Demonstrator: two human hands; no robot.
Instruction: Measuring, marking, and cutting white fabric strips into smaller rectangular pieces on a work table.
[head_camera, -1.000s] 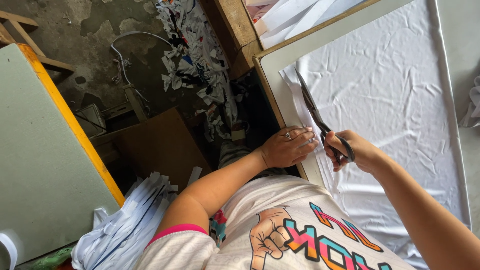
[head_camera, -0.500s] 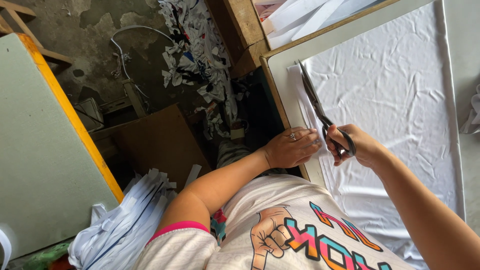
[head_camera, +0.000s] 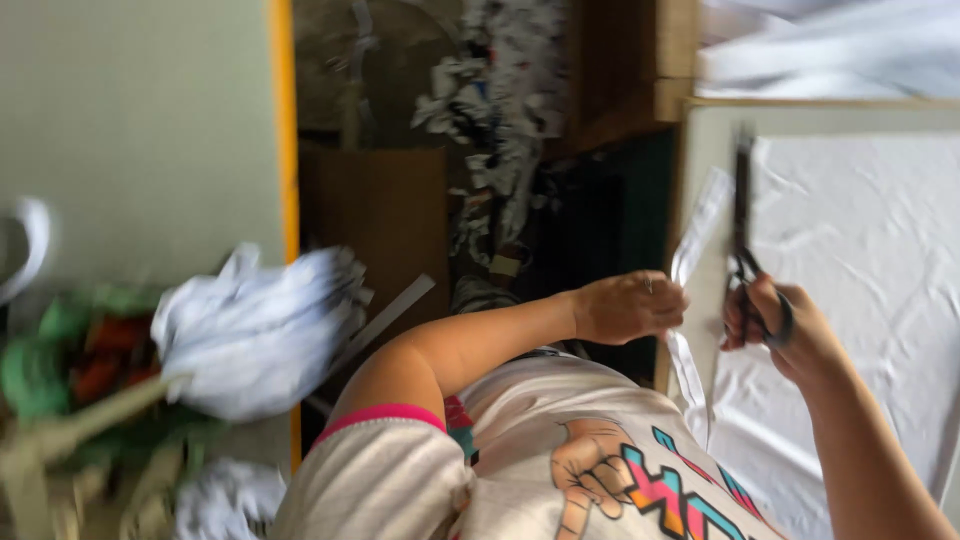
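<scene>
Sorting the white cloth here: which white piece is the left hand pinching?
The narrow white strip beside the scissors, not the wide sheet or the crumpled bundle.

A bundle of white cloth lies at the left, beside a green and red heap. A brown cardboard box stands in the middle, with pale scraps littering the floor beyond it.

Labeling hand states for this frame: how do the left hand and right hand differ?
The left hand pinches a narrow white fabric strip at the table edge; the right hand grips dark scissors. The left hand lies over the gap beside the table; the right hand lies over the white cloth spread on it. The left hand shows a ring; none is visible on the right hand. Both are bare and close together.
</scene>
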